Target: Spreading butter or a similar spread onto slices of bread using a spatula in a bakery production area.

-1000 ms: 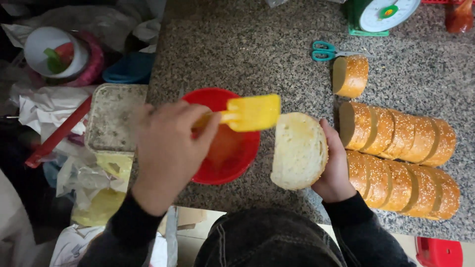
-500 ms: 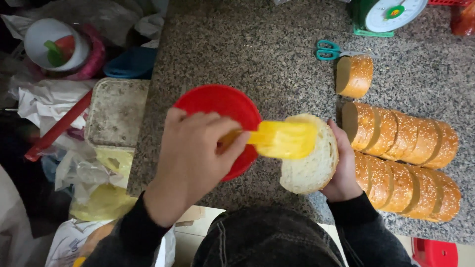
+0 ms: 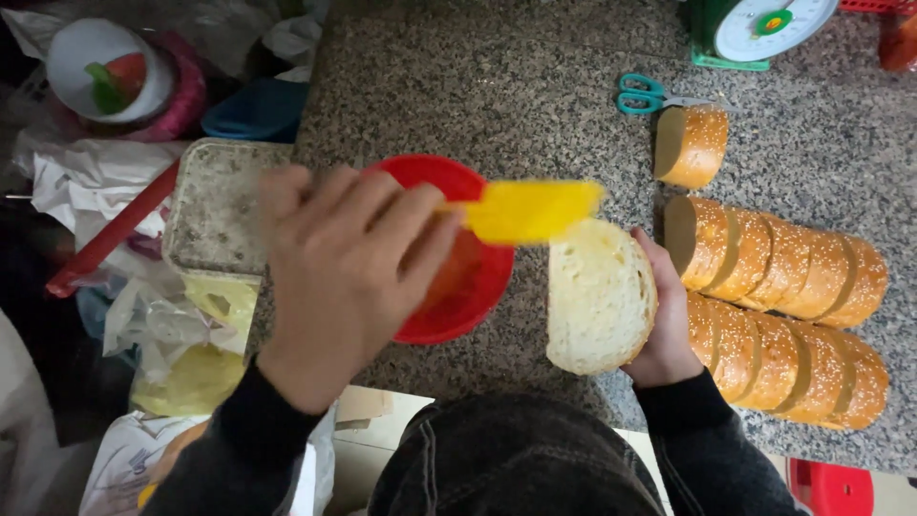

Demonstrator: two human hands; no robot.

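Left hand [image 3: 349, 272] clamped on a yellow spatula [image 3: 530, 210] above the red bowl [image 3: 463, 287]; right hand [image 3: 669, 320] grips the bread slice [image 3: 597, 296], at 3 o'clock of the bowl. Good spreading likely needs the slice steady over the bench [image 3: 478, 96].

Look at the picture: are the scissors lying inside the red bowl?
No, the scissors lie on the stone counter near the scale, well apart from the red bowl.
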